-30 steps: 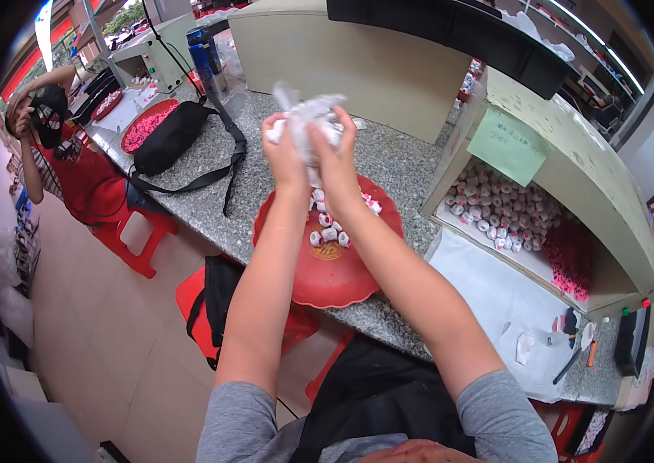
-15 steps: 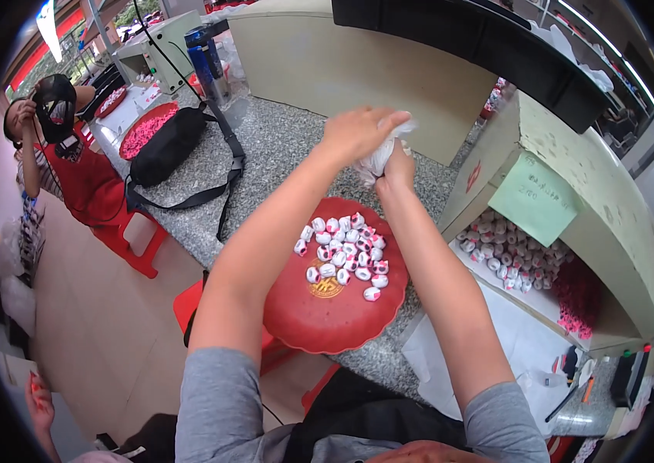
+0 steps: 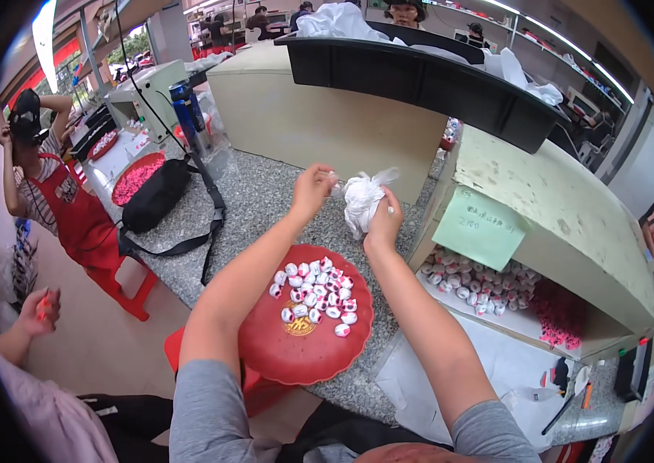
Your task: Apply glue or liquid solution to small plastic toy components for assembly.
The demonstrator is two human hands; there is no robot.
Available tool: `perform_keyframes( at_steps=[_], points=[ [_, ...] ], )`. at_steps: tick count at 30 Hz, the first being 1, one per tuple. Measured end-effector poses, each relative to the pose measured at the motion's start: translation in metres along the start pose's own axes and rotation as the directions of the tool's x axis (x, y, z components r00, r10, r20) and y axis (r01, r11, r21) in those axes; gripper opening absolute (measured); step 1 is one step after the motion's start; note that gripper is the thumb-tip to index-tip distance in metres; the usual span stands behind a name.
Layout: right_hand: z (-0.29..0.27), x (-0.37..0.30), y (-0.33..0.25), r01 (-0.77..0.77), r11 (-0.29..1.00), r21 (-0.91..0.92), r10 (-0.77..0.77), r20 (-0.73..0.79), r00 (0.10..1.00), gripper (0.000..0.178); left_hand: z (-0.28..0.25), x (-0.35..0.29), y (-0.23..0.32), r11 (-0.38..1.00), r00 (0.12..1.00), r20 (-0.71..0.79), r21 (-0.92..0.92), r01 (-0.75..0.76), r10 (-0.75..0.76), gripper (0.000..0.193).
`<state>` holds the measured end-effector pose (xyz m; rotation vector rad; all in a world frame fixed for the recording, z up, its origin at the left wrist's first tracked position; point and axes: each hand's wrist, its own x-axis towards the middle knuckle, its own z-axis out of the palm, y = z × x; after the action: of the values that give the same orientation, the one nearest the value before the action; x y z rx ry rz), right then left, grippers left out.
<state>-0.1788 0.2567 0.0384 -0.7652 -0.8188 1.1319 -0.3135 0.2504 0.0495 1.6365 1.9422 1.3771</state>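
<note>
My right hand (image 3: pixel 383 225) is closed around a crumpled, thin white plastic bag (image 3: pixel 362 204), its loose ends sticking up past my fingers. Just to the left of it, my left hand (image 3: pixel 312 192) is raised with its fingers pinched together at a small whitish bit, too small to name. Both hands are above the grey speckled table, beyond the red scalloped plate (image 3: pixel 308 366). On that plate lie several small white rounded pieces (image 3: pixel 311 292) with pink and dark markings.
At right stands a pale cabinet (image 3: pixel 551 224) with more white pieces inside and a green note (image 3: pixel 481 225). A black tray (image 3: pixel 420 86) tops the pale panel. A black bag (image 3: pixel 159 195) with a strap and a blue bottle (image 3: pixel 189 116) stand left. People are nearby at left.
My hands, together at the white bag before, are now apart, the left one off to its left. The view has shifted, showing more of the black tray and the person at lower left.
</note>
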Motion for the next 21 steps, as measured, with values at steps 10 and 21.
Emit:
perform_keyframes(
  at_steps=[10,21],
  points=[
    [0.061,-0.168,-0.128,0.140,0.959,0.248,-0.270,0.637,0.722,0.018,-0.113,-0.187,0.145,0.263,0.902,-0.410,-0.893,-0.366,-0.134,0.035],
    [0.086,-0.251,-0.130,0.569,0.776,0.271,-0.540,0.752,0.378,0.015,-0.163,-0.261,0.142,0.493,0.731,-0.659,-0.701,-0.514,-0.175,0.038]
  ],
)
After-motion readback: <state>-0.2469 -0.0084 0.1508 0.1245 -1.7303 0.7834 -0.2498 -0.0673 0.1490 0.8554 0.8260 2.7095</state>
